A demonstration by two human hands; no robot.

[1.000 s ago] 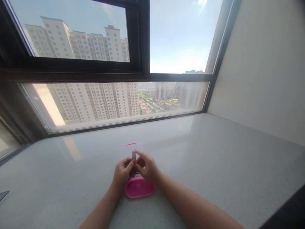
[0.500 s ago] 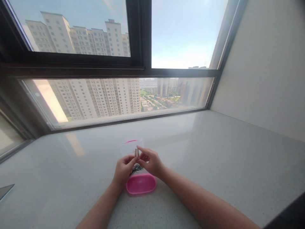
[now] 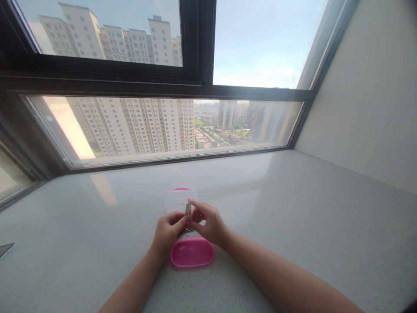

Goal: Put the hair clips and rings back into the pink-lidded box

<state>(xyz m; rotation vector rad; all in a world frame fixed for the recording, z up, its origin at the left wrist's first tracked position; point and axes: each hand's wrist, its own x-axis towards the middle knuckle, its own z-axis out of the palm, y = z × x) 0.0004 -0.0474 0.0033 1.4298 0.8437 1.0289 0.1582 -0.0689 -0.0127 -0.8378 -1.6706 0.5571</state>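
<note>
Upright between my two hands is a small shiny metal piece that looks like a nail clipper (image 3: 188, 210). My left hand (image 3: 168, 231) pinches its lower end between thumb and fingers. From the other side, my right hand (image 3: 210, 224) has thumb and fingers closed about it, with the index fingertip at its top. Just in front of me, below the hands, lies an oval pink case half (image 3: 192, 253), hollow side up. Partly hidden behind the hands are small metal tools (image 3: 189, 231), too covered to name.
A clear plastic bag (image 3: 174, 198) with a pink strip lies beyond the hands on the pale speckled sill (image 3: 276, 217). A dark-framed window (image 3: 156, 83) rises at the back, and a white wall (image 3: 368, 108) stands right. The corner of a dark flat object (image 3: 5, 249) shows at far left.
The metal piece has turned in my fingers: two separate narrow parts showed before, and now one wider face does. My hands have hardly shifted. The camera view has tilted slightly.
</note>
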